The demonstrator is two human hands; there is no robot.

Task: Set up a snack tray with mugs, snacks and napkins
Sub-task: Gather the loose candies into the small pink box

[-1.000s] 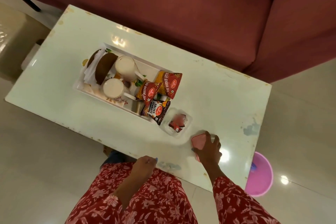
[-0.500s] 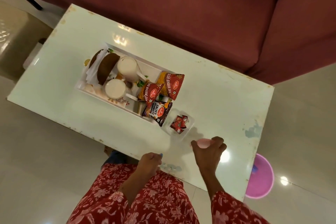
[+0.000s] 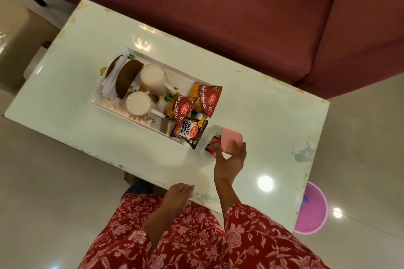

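A tray (image 3: 185,76) sits in the middle of the table (image 3: 273,116).
Two mugs (image 3: 152,77) stand in the tray, with napkins (image 3: 111,76) at its upper left end and snack packs (image 3: 205,99) at its lower right end. Just right of the packs a small tub (image 3: 206,149) rests on the table. A sofa (image 3: 218,6) fills the top of the frame.

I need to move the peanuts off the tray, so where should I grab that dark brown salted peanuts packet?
Pinch the dark brown salted peanuts packet at its lower crimped end, coming from the near table edge. That end hangs over the white rectangular tray rim, free of the red sev packets.
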